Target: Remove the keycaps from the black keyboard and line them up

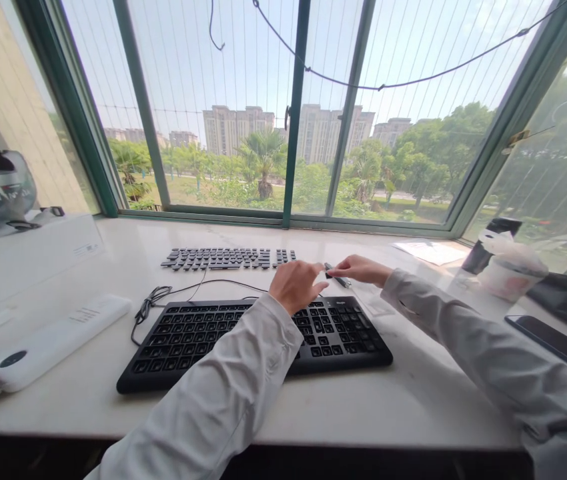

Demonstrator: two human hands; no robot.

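Presently I see right hand [361, 269], fingers [341, 270] narrowed on small dark piece [329, 273] beyond keyboard [348, 335]; left hand's [296, 285] grip, can't tell.

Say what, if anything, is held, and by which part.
The right hand seems to pinch a small dark piece, exactly where unclear; left hand, cannot tell.

White counter [413, 413], black keyboard [188, 337] at its middle, rows of loose keys [221, 258] behind it, coiled cable [151, 301], long white device [56, 341] to the left, paper [428, 252] and dark phone [556, 341] to the right
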